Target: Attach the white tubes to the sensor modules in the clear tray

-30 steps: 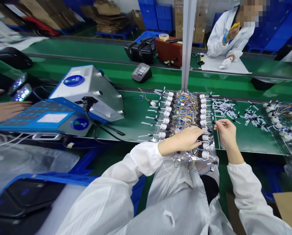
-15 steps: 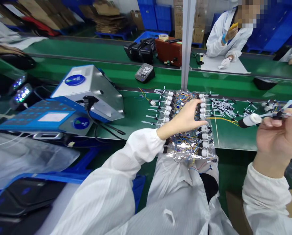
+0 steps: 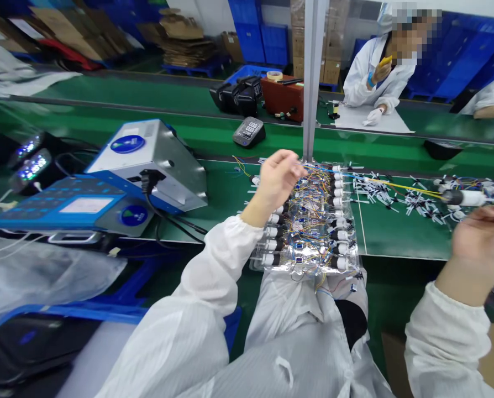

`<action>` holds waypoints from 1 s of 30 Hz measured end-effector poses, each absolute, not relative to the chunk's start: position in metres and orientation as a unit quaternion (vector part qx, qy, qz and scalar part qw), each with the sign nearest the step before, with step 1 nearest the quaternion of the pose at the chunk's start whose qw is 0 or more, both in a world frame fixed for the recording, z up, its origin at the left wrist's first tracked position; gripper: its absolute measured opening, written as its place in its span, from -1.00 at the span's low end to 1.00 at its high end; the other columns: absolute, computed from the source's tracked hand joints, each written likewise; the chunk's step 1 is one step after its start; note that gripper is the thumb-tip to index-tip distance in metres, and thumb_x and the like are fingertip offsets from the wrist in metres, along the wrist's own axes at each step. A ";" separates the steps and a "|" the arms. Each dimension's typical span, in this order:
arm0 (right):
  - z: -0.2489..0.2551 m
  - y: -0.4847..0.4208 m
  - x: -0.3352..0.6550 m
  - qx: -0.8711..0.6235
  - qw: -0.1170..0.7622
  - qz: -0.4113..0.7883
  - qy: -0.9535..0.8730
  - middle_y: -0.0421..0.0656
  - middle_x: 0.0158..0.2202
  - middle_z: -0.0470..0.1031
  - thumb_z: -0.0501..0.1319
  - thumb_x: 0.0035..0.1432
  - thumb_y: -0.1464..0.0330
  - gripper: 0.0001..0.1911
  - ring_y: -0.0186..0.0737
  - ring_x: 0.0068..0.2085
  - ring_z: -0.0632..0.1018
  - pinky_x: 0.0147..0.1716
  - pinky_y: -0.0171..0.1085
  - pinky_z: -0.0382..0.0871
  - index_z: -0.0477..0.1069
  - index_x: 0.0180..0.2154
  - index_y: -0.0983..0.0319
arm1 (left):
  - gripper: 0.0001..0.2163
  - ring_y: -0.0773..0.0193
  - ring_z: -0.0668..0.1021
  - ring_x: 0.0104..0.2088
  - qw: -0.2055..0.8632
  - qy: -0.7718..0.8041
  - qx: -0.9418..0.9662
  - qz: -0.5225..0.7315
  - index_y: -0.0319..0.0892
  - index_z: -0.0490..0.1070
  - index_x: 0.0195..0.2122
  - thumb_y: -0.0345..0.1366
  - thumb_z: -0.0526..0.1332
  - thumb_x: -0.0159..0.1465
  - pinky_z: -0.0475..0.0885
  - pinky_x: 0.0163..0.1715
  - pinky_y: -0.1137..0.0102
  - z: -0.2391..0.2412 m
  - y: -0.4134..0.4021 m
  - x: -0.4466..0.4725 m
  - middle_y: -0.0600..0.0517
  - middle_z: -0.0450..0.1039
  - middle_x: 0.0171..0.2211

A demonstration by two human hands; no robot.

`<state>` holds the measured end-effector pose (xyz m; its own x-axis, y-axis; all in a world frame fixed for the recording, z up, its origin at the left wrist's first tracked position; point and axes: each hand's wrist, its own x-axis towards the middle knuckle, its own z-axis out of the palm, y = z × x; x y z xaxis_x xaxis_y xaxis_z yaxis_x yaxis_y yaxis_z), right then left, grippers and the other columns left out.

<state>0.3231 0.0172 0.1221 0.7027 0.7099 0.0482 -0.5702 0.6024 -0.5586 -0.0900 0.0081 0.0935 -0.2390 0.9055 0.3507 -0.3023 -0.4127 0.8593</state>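
Observation:
In the head view, my left hand [image 3: 278,177] is closed in a pinch above the tray's far left part, on the end of thin wires. The blue and yellow wires [image 3: 400,188] run taut to the right, to a small white-and-black cylindrical pump [image 3: 469,198]. My right hand [image 3: 483,232], at the right edge, is closed at the pump's white end; its fingertips are blurred. Below my left hand lies a clear plastic tray [image 3: 260,265] with two columns of similar pumps [image 3: 343,262] and tangled wires between them.
Loose white-tailed black pieces [image 3: 375,190] lie scattered right of the tray. A blue-and-silver test machine [image 3: 147,166] stands to the left. Behind are a display unit [image 3: 249,132], a metal post [image 3: 312,83] and a co-worker [image 3: 379,72] at another bench.
My left hand has moved left and up from over the tray, going from open to pinched. The wires are now drawn out between my hands. My right hand has moved slightly down with the pump.

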 end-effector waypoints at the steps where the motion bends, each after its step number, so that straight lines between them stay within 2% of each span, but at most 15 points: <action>1: 0.108 0.023 0.313 -0.275 0.864 0.375 -0.192 -0.25 -0.44 0.45 0.24 0.31 0.62 -0.65 -0.54 -0.49 0.48 -0.53 -0.54 0.44 0.48 -0.51 0.22 | -0.74 0.39 0.48 -0.46 0.421 0.332 0.417 0.734 -0.10 0.47 -0.32 -0.04 0.39 0.30 0.52 -0.30 0.41 0.100 -0.001 -0.100 0.13 0.36 -0.51; 3: 0.077 0.034 0.290 -0.320 0.817 0.403 -0.260 -0.26 -0.46 0.46 0.31 0.17 0.65 -0.74 -0.49 -0.51 0.46 -0.54 -0.49 0.43 0.50 -0.45 0.21 | -0.76 0.40 0.48 -0.44 0.415 0.329 0.379 0.759 -0.09 0.51 -0.28 -0.03 0.38 0.31 0.49 -0.37 0.46 0.109 -0.022 -0.120 0.09 0.43 -0.42; 5: 0.047 0.041 0.263 -0.351 0.767 0.444 -0.302 -0.24 -0.41 0.50 0.45 0.03 0.55 -0.82 -0.43 -0.47 0.50 -0.47 -0.39 0.50 0.51 -0.38 0.21 | -0.76 0.43 0.48 -0.41 0.401 0.324 0.362 0.777 -0.05 0.56 -0.20 -0.05 0.45 0.24 0.46 -0.42 0.50 0.111 -0.041 -0.136 0.07 0.50 -0.31; 7: 0.020 0.043 0.238 -0.378 0.710 0.487 -0.342 -0.25 -0.40 0.51 0.52 -0.04 0.41 -0.75 -0.37 -0.43 0.54 -0.40 -0.32 0.54 0.49 -0.35 0.21 | -0.69 0.44 0.47 -0.42 0.366 0.337 0.364 0.787 -0.04 0.60 -0.16 -0.10 0.54 0.12 0.43 -0.45 0.51 0.105 -0.053 -0.148 0.07 0.53 -0.28; 9: -0.004 0.042 0.220 -0.419 0.648 0.509 -0.383 -0.25 -0.41 0.51 0.54 -0.06 0.32 -0.72 -0.33 -0.43 0.56 -0.37 -0.27 0.55 0.49 -0.34 0.20 | -0.66 0.44 0.43 -0.47 0.335 0.364 0.371 0.786 -0.08 0.61 -0.16 -0.11 0.56 0.09 0.43 -0.46 0.49 0.096 -0.057 -0.155 0.07 0.51 -0.35; 12: -0.028 0.037 0.210 -0.470 0.578 0.501 -0.441 -0.22 -0.40 0.54 0.53 -0.06 0.28 -0.71 -0.29 -0.43 0.57 -0.34 -0.23 0.56 0.52 -0.32 0.23 | -0.70 0.42 0.39 -0.53 0.317 0.408 0.378 0.768 -0.16 0.61 -0.20 -0.05 0.48 0.20 0.43 -0.45 0.44 0.089 -0.054 -0.156 0.11 0.39 -0.51; 14: -0.035 0.033 0.212 -0.473 0.576 0.479 -0.464 -0.19 -0.35 0.58 0.53 -0.04 0.27 -0.69 -0.27 -0.39 0.59 -0.30 -0.21 0.56 0.53 -0.27 0.23 | -0.68 0.40 0.41 -0.51 0.310 0.429 0.399 0.749 -0.18 0.60 -0.27 0.00 0.44 0.24 0.44 -0.43 0.43 0.088 -0.047 -0.151 0.11 0.35 -0.54; 17: -0.031 0.030 0.213 -0.469 0.597 0.433 -0.487 -0.18 -0.32 0.59 0.51 0.01 0.25 -0.67 -0.27 -0.38 0.58 -0.30 -0.22 0.55 0.52 -0.21 0.20 | -0.62 0.35 0.49 -0.44 0.308 0.438 0.460 0.708 -0.18 0.56 -0.41 0.07 0.39 0.27 0.45 -0.41 0.43 0.089 -0.033 -0.130 0.03 0.44 -0.46; 19: -0.021 0.031 0.208 -0.476 0.584 0.407 -0.517 -0.19 -0.35 0.58 0.52 0.02 0.24 -0.67 -0.27 -0.38 0.57 -0.30 -0.23 0.53 0.52 -0.22 0.20 | -0.55 0.33 0.52 -0.42 0.353 0.419 0.498 0.672 -0.18 0.51 -0.47 0.12 0.31 0.31 0.45 -0.43 0.42 0.086 -0.023 -0.106 -0.02 0.48 -0.41; 22: -0.003 0.032 0.188 -0.463 0.545 0.393 -0.578 -0.18 -0.35 0.57 0.52 0.03 0.22 -0.71 -0.24 -0.31 0.59 -0.22 -0.22 0.52 0.51 -0.28 0.19 | -0.51 0.37 0.47 -0.54 0.492 0.393 0.535 0.563 -0.18 0.49 -0.44 0.16 0.20 0.38 0.34 -0.55 0.43 0.072 -0.007 -0.064 0.00 0.46 -0.47; 24: 0.007 0.033 0.173 -0.438 0.528 0.413 -0.599 -0.18 -0.35 0.57 0.49 0.06 0.22 -0.73 -0.23 -0.30 0.60 -0.22 -0.21 0.52 0.49 -0.30 0.18 | -0.52 0.44 0.36 -0.63 0.547 0.405 0.546 0.488 -0.20 0.47 -0.45 0.14 0.24 0.36 0.20 -0.62 0.47 0.059 0.002 -0.040 0.06 0.36 -0.57; 27: 0.015 0.030 0.156 -0.418 0.501 0.463 -0.600 -0.18 -0.37 0.57 0.45 0.11 0.21 -0.76 -0.23 -0.36 0.58 -0.31 -0.23 0.49 0.49 -0.29 0.18 | -0.55 0.50 0.20 -0.68 0.605 0.425 0.514 0.434 -0.21 0.42 -0.45 0.12 0.31 0.31 0.06 -0.65 0.50 0.037 0.013 -0.020 0.18 0.15 -0.64; 30: 0.013 0.027 0.149 -0.429 0.487 0.466 -0.601 -0.15 -0.33 0.60 0.44 0.11 0.21 -0.79 -0.23 -0.36 0.56 -0.33 -0.23 0.46 0.55 -0.29 0.20 | -0.59 0.50 0.21 -0.65 0.653 0.430 0.445 0.436 -0.21 0.42 -0.39 0.08 0.28 0.33 0.01 -0.65 0.52 0.020 0.019 -0.017 0.18 0.16 -0.60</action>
<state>0.1487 0.0268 0.0134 -0.1564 0.9702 0.1853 0.0616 0.1968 -0.9785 -0.0175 0.0188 0.0197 0.2499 0.9525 -0.1738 -0.1866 0.2236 0.9567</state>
